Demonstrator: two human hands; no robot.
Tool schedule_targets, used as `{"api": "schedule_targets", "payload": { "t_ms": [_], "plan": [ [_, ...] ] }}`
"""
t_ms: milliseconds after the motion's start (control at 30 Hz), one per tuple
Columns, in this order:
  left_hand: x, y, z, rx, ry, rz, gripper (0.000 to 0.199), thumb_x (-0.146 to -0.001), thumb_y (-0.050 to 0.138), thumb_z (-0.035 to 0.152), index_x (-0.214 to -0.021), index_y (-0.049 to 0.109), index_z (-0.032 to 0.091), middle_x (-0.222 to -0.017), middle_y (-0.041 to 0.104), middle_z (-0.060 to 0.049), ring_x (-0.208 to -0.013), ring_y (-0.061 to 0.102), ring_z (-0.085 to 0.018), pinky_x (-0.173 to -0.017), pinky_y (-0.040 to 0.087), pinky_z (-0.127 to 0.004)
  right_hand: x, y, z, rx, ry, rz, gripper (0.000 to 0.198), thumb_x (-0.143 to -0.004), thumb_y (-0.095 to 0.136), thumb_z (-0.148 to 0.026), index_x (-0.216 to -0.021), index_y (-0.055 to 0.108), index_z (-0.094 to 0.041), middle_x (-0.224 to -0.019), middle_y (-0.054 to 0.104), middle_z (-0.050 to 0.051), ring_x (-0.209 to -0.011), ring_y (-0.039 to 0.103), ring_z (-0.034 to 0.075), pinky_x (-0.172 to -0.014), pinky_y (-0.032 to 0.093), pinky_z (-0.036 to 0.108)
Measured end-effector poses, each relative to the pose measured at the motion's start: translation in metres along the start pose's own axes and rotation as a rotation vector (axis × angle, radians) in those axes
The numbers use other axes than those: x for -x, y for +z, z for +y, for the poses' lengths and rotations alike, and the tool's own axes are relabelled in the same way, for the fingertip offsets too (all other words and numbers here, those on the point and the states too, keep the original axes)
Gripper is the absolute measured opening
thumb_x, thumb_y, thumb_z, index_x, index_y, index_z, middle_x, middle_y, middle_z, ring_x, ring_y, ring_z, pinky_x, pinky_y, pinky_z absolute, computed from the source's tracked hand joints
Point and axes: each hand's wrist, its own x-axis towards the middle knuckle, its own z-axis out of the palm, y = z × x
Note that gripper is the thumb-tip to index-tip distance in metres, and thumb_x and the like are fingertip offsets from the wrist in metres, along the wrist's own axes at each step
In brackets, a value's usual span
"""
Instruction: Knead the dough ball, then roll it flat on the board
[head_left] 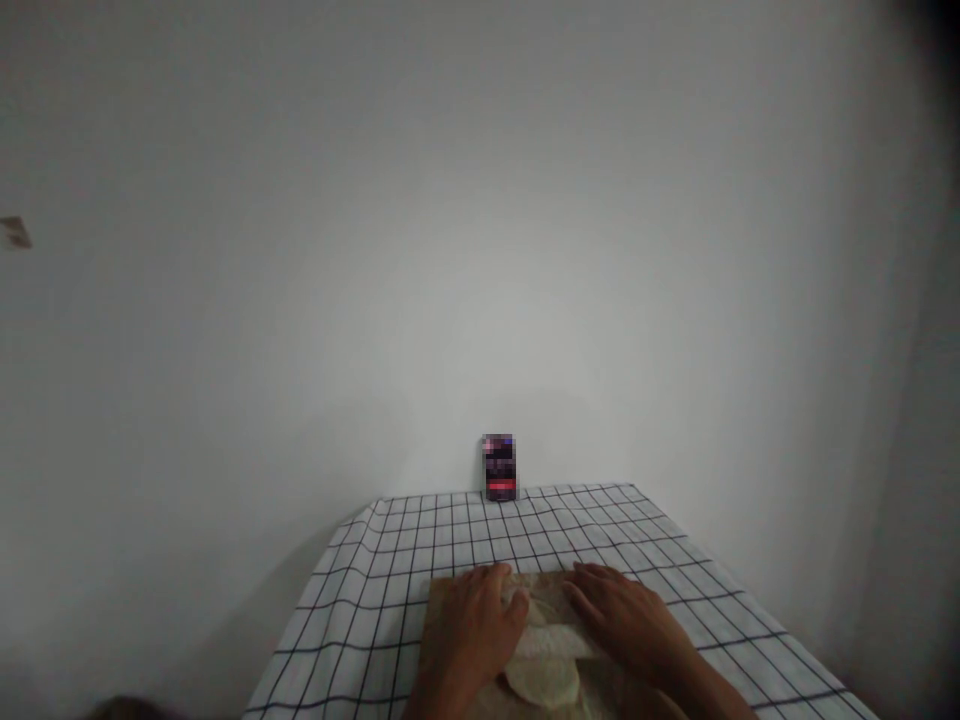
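A thin, pale round of dough [547,684] lies on a brown board [442,640] at the bottom of the head view. Across its far side runs a whitish rolling pin [553,641], whose two ends disappear beneath my hands. My left hand [480,620] rests over the left end, fingers stretched forward and thumb pointing inward. Over the right end lies my right hand [626,615], its fingers extended towards the board's far edge. Both palms face down. Another pale patch, possibly dough, shows just beyond the pin between the hands. The contact under the palms is hidden.
A white tablecloth with dark grid lines [420,535] covers the table under the board. At its far edge a phone-like dark object [500,468], blurred into blocks, stands against the pale wall [480,250]. A small brownish patch [15,233] marks the wall at far left.
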Motion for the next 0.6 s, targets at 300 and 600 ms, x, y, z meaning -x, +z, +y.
{"api": "schedule_targets", "payload": {
  "t_ms": [300, 600],
  "plan": [
    [0.047, 0.024, -0.007, -0.08, 0.135, 0.143, 0.046, -0.106, 0.046, 0.035, -0.146, 0.065, 0.022, -0.146, 0.07, -0.01, -0.138, 0.062, -0.034, -0.119, 0.05, -0.055, 0.053, 0.002, -0.014, 0.087, -0.038, -0.032, 0.038, -0.108, 0.043, -0.037, -0.116, 0.078, -0.026, -0.133, 0.078, 0.012, -0.131, 0.069, 0.037, -0.104, 0.06, 0.056],
    [0.029, 0.019, -0.005, -0.093, 0.089, 0.062, 0.048, -0.107, 0.044, 0.036, -0.148, 0.063, 0.019, -0.152, 0.066, -0.011, -0.144, 0.057, -0.033, -0.123, 0.045, -0.056, 0.032, -0.006, -0.007, 0.036, -0.073, -0.109, 0.039, -0.109, 0.043, -0.035, -0.125, 0.077, -0.024, -0.137, 0.077, 0.013, -0.132, 0.069, 0.031, -0.109, 0.059, 0.048]
  ]
}}
